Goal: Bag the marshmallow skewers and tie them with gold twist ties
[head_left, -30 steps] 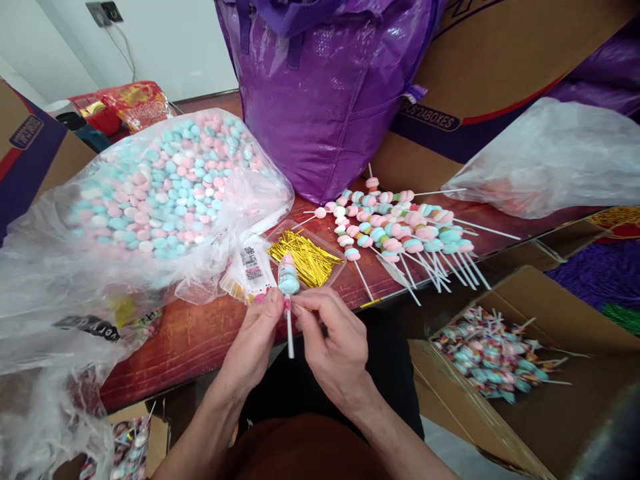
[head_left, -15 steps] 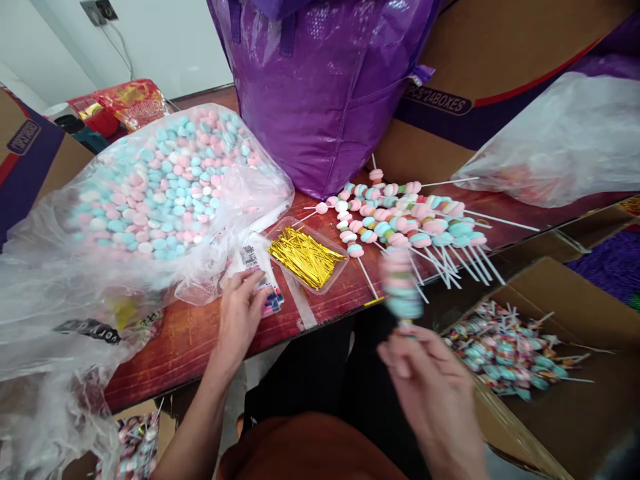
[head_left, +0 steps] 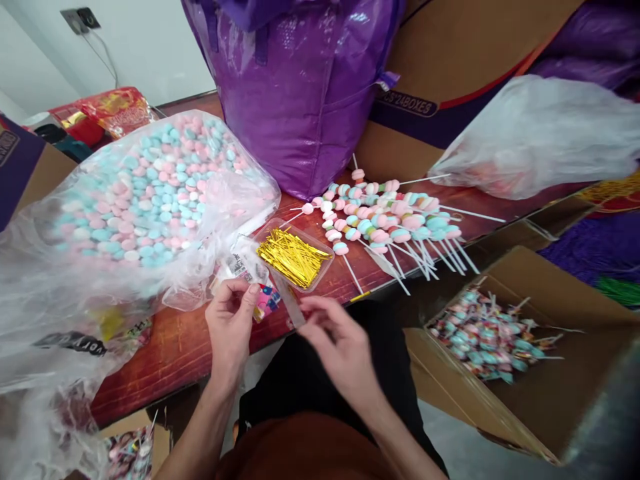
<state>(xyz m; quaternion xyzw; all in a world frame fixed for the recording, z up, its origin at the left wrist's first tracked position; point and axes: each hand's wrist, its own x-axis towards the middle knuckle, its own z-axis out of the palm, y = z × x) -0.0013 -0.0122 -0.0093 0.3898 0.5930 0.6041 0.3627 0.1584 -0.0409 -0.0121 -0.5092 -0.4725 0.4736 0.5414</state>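
Observation:
My left hand [head_left: 230,323] pinches thumb and forefinger on what looks like a small clear printed plastic bag [head_left: 269,298], at the table's front edge. My right hand [head_left: 337,340] is to its right, fingers loosely curled and apart, with no visible thing between them. Just beyond both hands lies a clear plastic tray [head_left: 327,265] of gold twist ties [head_left: 293,257]. Marshmallow candy skewers [head_left: 400,223] on white sticks lie in a pile further right on the red wood-look table [head_left: 185,333].
A big clear bag of pink, blue and white marshmallows [head_left: 145,193] covers the table's left side. Behind stands a purple bag [head_left: 300,100]. Lower right, an open cardboard box [head_left: 575,400] holds wrapped candy skewers [head_left: 490,333]. A whitish plastic bag [head_left: 540,133] lies at right.
The candy skewer has left my right hand, which moved left towards my left hand. My left hand now pinches at the printed bags. The view shifted slightly right.

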